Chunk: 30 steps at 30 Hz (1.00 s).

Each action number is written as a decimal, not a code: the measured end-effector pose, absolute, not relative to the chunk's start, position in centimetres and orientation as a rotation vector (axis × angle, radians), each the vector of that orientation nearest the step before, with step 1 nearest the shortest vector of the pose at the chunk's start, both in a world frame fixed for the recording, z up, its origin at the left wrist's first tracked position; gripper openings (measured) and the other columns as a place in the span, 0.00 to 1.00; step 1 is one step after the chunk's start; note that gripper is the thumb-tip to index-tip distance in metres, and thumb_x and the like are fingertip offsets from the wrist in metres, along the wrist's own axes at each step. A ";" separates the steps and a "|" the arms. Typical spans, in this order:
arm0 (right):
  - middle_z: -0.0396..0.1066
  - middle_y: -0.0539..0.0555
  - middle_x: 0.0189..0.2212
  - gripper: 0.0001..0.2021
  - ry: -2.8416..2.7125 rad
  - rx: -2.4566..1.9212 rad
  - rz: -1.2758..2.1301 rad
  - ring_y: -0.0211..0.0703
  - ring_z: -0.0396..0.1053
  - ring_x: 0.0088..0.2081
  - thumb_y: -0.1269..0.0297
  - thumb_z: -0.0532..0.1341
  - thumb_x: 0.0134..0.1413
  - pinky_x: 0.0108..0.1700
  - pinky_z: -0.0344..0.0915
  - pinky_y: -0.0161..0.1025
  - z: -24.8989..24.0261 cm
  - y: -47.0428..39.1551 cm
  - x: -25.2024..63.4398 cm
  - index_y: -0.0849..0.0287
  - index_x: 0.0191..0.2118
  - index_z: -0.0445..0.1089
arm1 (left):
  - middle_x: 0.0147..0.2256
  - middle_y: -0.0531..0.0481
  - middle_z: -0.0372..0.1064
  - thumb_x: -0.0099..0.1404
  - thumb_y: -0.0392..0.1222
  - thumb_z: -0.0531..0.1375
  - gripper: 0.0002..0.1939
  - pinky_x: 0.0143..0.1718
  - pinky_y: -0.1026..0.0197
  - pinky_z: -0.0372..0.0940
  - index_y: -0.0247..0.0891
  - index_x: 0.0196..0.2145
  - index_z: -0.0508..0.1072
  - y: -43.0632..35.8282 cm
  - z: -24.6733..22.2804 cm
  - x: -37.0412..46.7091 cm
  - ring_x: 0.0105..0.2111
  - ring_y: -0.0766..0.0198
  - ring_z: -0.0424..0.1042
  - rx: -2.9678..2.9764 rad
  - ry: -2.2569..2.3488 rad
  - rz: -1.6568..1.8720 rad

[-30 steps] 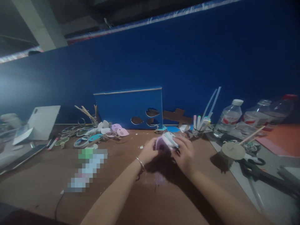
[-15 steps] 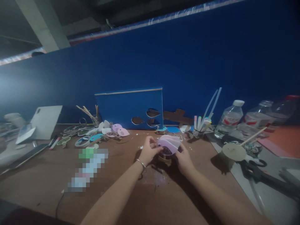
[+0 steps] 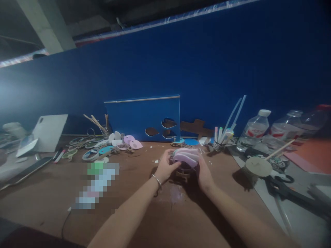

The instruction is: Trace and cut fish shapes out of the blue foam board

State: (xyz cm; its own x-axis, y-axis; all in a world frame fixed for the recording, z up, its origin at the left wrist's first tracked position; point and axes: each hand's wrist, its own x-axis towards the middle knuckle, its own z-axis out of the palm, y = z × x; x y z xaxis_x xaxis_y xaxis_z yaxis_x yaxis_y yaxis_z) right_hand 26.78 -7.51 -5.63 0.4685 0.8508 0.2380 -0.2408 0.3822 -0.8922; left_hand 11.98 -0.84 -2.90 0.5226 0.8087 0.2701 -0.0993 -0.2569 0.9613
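A lilac and white layered craft piece (image 3: 186, 157) is held between both hands above the middle of the brown table (image 3: 165, 220). My left hand (image 3: 166, 166), with a bracelet at the wrist, grips its left side, thumb at the front. On the right edge, my right hand (image 3: 205, 172) is closed round it, its fingers partly hidden behind the layers. A small brownish base shows below the piece, in shadow.
Behind stands a blue board (image 3: 134, 120) with leaf-shaped holes. Pens in a holder (image 3: 218, 146), a plastic bottle (image 3: 254, 129), a round disc with a stick (image 3: 258, 167) and a dark tool (image 3: 297, 196) are right. Cut-out shapes (image 3: 106, 150) lie left.
The lilac piece has turned in my hands, so its layers lie flatter and the dark patterned opening on its front is mostly hidden. My right hand has shifted slightly along its edge.
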 end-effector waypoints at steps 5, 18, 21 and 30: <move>0.52 0.56 0.61 0.26 -1.131 -1.092 0.335 0.50 0.53 0.60 0.56 0.54 0.57 0.58 0.53 0.53 -5.2 -8.5 27.8 0.50 0.60 0.53 | 0.50 0.45 0.63 0.51 0.36 0.64 0.29 0.54 0.53 0.57 0.39 0.51 0.62 -1.4 -3.0 11.8 0.49 0.56 0.64 1.971 0.612 0.970; 0.43 0.59 0.64 0.34 -1.573 -1.279 0.236 0.54 0.43 0.63 0.56 0.61 0.51 0.61 0.45 0.56 -5.3 -8.7 27.9 0.51 0.62 0.49 | 0.51 0.43 0.62 0.46 0.49 0.68 0.37 0.51 0.53 0.59 0.39 0.52 0.61 -1.6 -3.0 11.8 0.49 0.53 0.65 1.951 0.598 0.855; 0.39 0.62 0.65 0.48 -1.397 -1.205 0.320 0.55 0.43 0.63 0.54 0.65 0.44 0.60 0.48 0.56 -5.6 -8.6 27.6 0.52 0.65 0.35 | 0.50 0.43 0.63 0.48 0.48 0.68 0.35 0.52 0.52 0.59 0.39 0.51 0.61 -2.0 -2.8 11.8 0.49 0.53 0.65 1.959 0.637 0.905; 0.51 0.65 0.60 0.50 -1.256 -1.100 0.642 0.55 0.60 0.55 0.51 0.65 0.43 0.52 0.61 0.55 -6.3 -8.0 28.0 0.51 0.65 0.33 | 0.54 0.41 0.59 0.47 0.44 0.68 0.42 0.54 0.51 0.56 0.40 0.57 0.55 -1.6 -3.4 11.7 0.52 0.52 0.62 1.944 0.591 0.818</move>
State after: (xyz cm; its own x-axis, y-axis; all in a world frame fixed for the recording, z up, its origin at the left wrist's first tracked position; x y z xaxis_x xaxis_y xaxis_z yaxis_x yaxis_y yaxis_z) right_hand 27.98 -7.95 -6.35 0.2436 0.8756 0.4171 0.1743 0.3835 -0.9069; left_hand 11.75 -1.62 -3.38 0.6646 0.6825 0.3042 0.0742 -0.4654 0.8820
